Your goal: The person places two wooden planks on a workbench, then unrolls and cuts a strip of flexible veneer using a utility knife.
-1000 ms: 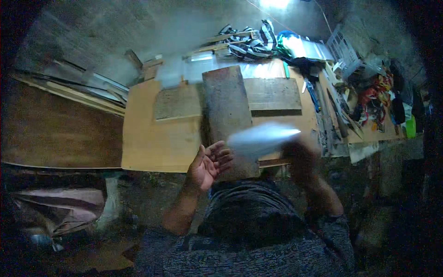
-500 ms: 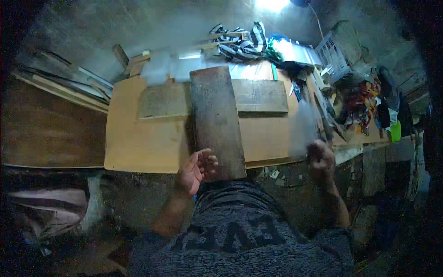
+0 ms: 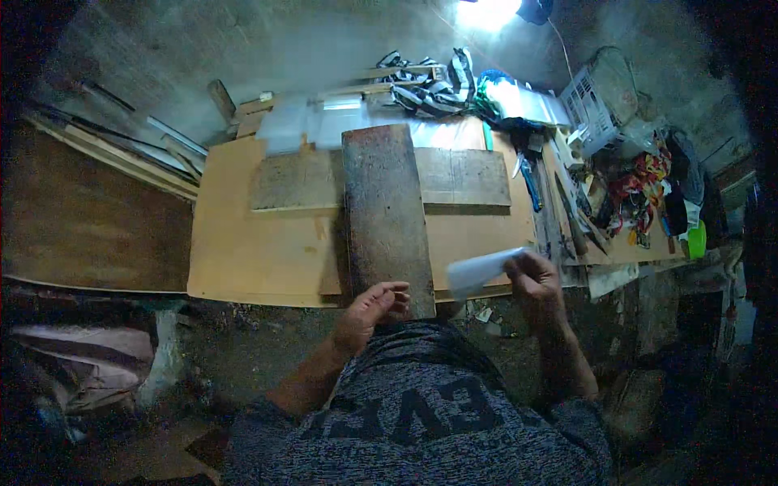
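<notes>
A dark wooden plank (image 3: pixel 381 202) lies lengthwise toward me, across a second, paler board (image 3: pixel 470 174) that runs left to right. My left hand (image 3: pixel 371 314) hovers at the plank's near end, its fingers loosely bent and apart with nothing in them. Whether its fingertips touch the wood I cannot tell. My right hand (image 3: pixel 536 279), to the right of the plank, pinches one end of a thin whitish sheet (image 3: pixel 482 270), perhaps plastic or paper. The sheet is blurred by motion and points left toward the plank's near end.
Both boards rest on a tan panel (image 3: pixel 235 259) serving as worktop. Clear plastic sheets (image 3: pixel 304 121) and striped cloth strips (image 3: pixel 433 89) lie at the back. Blue-handled pliers (image 3: pixel 531 185), a white crate (image 3: pixel 590 109) and mixed clutter stand at right. A brown panel (image 3: pixel 89 215) is at left.
My right hand has moved slightly left, and the whitish sheet has swung from pointing away from me to pointing left. My left hand has shifted a little right and nearer to me.
</notes>
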`<state>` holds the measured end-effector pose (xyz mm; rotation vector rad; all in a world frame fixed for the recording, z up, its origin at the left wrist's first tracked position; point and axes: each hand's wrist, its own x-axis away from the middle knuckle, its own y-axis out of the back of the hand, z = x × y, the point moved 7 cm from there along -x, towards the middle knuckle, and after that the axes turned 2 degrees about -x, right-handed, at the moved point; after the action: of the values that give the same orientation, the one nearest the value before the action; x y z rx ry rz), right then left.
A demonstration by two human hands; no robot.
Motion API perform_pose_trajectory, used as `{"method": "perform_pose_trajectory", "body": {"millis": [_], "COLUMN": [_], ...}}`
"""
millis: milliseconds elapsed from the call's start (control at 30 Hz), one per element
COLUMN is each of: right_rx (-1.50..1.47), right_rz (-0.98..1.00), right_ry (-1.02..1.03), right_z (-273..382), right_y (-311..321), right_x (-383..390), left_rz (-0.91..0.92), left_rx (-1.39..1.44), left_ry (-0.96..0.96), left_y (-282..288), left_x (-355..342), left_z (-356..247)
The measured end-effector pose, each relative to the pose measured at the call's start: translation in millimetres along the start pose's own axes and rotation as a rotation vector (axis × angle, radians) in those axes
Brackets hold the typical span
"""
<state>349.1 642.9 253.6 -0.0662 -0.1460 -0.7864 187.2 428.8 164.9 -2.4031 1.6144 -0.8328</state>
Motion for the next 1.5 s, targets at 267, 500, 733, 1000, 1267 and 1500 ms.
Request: {"method": "perform_pose_trajectory", "body": {"millis": [267, 500, 733, 1000, 1267, 1500], "right_rx": [0.291, 0.056, -0.103, -0.070, 0.464, 0.013], "right_rz": [0.011, 0.142, 0.191, 0.040, 0.043, 0.152], "right_ry": [0.214, 0.095, 0.072, 0.107, 0.560, -0.023], "right_z": [4.2, -3.8, 0.8, -5.2, 5.9, -13.9], "right_y": [-45.3, -65.2, -69.5, -66.0, -93.7, -105.7], "right_x": [-9.0, -10.1, -8.3, -8.3, -11.0, -11.8], "left_rz": [-0.002, -0.278, -0.142, -0.068, 0.047, -0.050], "left_rx": [-0.202, -0.267, 0.223, 0.356, 0.511, 0.531], "left_ry": [-0.034, -0.179, -0.026, 0.043, 0.006, 0.033], "left_y": [1.0, 19.6, -28.2, -50.8, -28.8, -25.4], "left_x": [-18.2, -24.0, -15.6, -16.8, -14.0, -4.6], "left_z": [7.7, -11.1, -34.4, -44.1, -45.2, -51.6]}}
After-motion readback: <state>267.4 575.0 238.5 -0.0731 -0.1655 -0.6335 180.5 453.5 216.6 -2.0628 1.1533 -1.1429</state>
